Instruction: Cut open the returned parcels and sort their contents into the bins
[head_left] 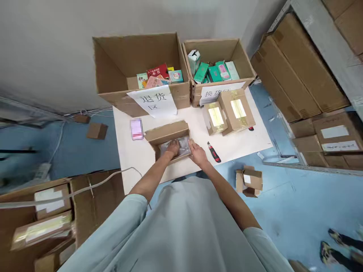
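Open carton [166, 133]: it sits near the edge of the tabletop [136, 155] closest to you, flap raised on its far side, clear plastic [184, 143] inside.
Left hand [173, 147]: you have it down inside the carton, on the plastic; you cannot tell from here whether its fingers are closed on anything.
Right hand [197, 152]: you have it against the carton's right end, fingers at the edge; whether they grip the cardboard you cannot tell.
Cutter [214, 152]: red and black, lying just beside your right hand, on its right.
Pixelated rectangle [136, 129]: pinkish, flat on the tabletop, left of the carton.
Taped boxes: beyond the cutter you have a small one [214, 119] and, on its right, a larger one [236, 109], both with white labels.
Left bin [110, 94]: a big cardboard box at the far side, holding colorful small packs, with a paper sign [155, 101] on its front.
Right bin [244, 56]: beside the left one, holding mostly green packs, also with a sign [217, 91].
Floor: an opened small carton [252, 179] lies to your right.
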A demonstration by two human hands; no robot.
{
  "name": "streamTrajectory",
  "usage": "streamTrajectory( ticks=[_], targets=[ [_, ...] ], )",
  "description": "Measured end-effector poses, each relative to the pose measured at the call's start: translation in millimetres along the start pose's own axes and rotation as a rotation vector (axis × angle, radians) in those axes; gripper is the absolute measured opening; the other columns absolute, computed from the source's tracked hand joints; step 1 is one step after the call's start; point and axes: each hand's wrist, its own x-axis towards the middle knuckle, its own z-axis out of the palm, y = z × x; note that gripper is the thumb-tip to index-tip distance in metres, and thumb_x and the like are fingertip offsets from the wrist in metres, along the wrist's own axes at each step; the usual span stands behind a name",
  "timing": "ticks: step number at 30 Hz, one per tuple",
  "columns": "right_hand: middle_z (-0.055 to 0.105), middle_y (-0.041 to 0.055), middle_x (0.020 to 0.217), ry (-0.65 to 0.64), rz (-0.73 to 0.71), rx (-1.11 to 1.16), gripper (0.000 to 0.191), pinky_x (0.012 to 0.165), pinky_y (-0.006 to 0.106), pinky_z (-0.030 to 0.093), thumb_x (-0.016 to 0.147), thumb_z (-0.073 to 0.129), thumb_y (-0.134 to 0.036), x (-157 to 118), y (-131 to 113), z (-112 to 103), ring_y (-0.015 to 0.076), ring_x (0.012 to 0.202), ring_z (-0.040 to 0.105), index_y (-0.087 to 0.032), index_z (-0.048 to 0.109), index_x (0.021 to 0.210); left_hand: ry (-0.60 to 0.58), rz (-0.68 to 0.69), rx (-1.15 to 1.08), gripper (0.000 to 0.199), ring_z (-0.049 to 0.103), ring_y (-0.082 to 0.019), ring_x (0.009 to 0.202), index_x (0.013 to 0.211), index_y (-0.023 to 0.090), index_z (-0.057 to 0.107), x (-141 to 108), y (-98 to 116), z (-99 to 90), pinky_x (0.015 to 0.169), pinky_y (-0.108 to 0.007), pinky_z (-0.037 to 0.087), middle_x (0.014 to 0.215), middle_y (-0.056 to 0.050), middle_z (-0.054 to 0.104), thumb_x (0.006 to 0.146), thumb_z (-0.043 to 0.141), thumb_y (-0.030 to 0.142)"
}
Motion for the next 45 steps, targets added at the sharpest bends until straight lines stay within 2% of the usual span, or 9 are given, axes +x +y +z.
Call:
streamTrajectory(
  ticks=[8, 15, 21, 28, 32, 35, 38, 41, 45],
  targets=[
    [0.039, 0.0152, 0.182, 0.016, 0.047, 0.008, 0.075, 0.125, 0.048, 0.052, 0.103, 0.075, -0.030, 3.2, 3.6, 6.4, 0.0350, 0.155, 0.052, -0.015, 0.046, 0.170, 0.039, 0.062, 0.040, 0.072, 0.053, -0.043, 0.151, 0.152, 0.001, 0.052, -8.5, 5.2, -12.8, 0.126, -0.047, 0.040, 0.158, -0.035, 0.054, 0.083, 0.072, 0.004],
    [0.040, 0.0181, 0.181, 0.019, 0.070, -0.011, 0.075, 0.121, 0.051, 0.055, 0.101, 0.076, -0.029, 1.6, 1.4, 8.9, 0.0372, 0.153, 0.053, -0.018, 0.047, 0.169, 0.057, 0.082, 0.006, 0.034, 0.072, -0.036, 0.128, 0.129, 0.010, 0.071, -42.0, 14.6, -36.9, 0.108, -0.041, 0.052, 0.135, -0.026, 0.075, 0.102, 0.051, 0.008],
    [0.033, 0.0220, 0.183, 0.061, 0.063, 0.101, 0.084, 0.126, 0.055, 0.049, 0.093, 0.083, -0.023, 1.5, 3.6, 12.3, 0.0403, 0.159, 0.047, -0.017, 0.047, 0.169, 0.147, 0.148, -0.011, 0.044, 0.075, -0.038, 0.125, 0.135, 0.021, 0.073, -96.2, 18.7, -73.5, 0.098, -0.039, 0.054, 0.134, -0.017, 0.079, 0.095, 0.060, 0.007],
    [0.039, 0.0155, 0.181, 0.276, -0.065, 0.731, 0.111, 0.138, 0.060, 0.033, 0.085, 0.093, -0.056, -20.3, 1.8, -19.1, 0.0381, 0.169, 0.036, -0.031, 0.036, 0.177, 0.456, 0.192, -0.471, 0.022, 0.078, -0.034, 0.107, 0.110, 0.023, 0.080, -164.6, -13.8, -138.9, 0.088, -0.033, 0.056, 0.110, -0.006, 0.085, 0.090, 0.072, 0.027],
    [0.033, 0.0124, 0.185, 0.330, -0.192, 1.176, 0.133, 0.136, 0.055, 0.040, 0.082, 0.090, -0.073, -38.4, -17.4, -52.5, 0.0332, 0.166, 0.044, -0.035, 0.011, 0.183, 0.478, 0.244, -0.911, 0.049, 0.078, -0.032, 0.099, 0.108, 0.017, 0.080, -178.0, -1.4, -158.9, 0.084, -0.034, 0.059, 0.107, -0.007, 0.085, 0.081, 0.084, 0.059],
    [0.023, 0.0113, 0.188, 0.426, -0.125, 1.179, 0.154, 0.139, 0.055, 0.034, 0.072, 0.097, -0.074, -42.5, -25.4, -75.6, 0.0331, 0.172, 0.033, -0.032, -0.001, 0.184, 0.482, 0.218, -1.110, 0.056, 0.079, -0.032, 0.101, 0.107, 0.015, 0.080, -172.3, 30.7, -157.7, 0.087, -0.037, 0.061, 0.110, -0.011, 0.085, 0.074, 0.091, 0.060],
    [0.018, 0.0116, 0.189, 0.515, -0.040, 1.091, 0.151, 0.142, 0.052, 0.027, 0.077, 0.094, -0.071, -40.8, -10.7, -90.6, 0.0316, 0.175, 0.025, -0.027, -0.002, 0.184, 0.514, 0.183, -1.256, 0.058, 0.079, -0.032, 0.104, 0.111, 0.015, 0.080, -154.6, 67.7, -141.4, 0.092, -0.041, 0.062, 0.116, -0.014, 0.084, 0.075, 0.091, 0.059],
    [0.024, 0.0116, 0.188, 0.512, 0.012, 1.022, 0.135, 0.141, 0.050, 0.031, 0.086, 0.086, -0.067, -41.3, 28.9, -89.3, 0.0305, 0.173, 0.030, -0.025, 0.002, 0.184, 0.512, 0.173, -1.254, 0.051, 0.079, -0.032, 0.105, 0.110, 0.015, 0.079, -127.0, 102.4, -111.3, 0.094, -0.043, 0.063, 0.115, -0.014, 0.084, 0.081, 0.084, 0.056],
    [0.036, 0.0140, 0.184, 0.457, 0.141, 0.936, 0.130, 0.137, 0.051, 0.038, 0.084, 0.083, -0.062, -51.0, 100.6, -57.4, 0.0336, 0.169, 0.040, -0.021, 0.010, 0.183, 0.367, 0.189, -1.071, 0.036, 0.077, -0.032, 0.112, 0.116, 0.015, 0.074, -85.9, 148.9, -57.2, 0.102, -0.044, 0.061, 0.117, -0.013, 0.082, 0.086, 0.071, 0.036]
  ],
)
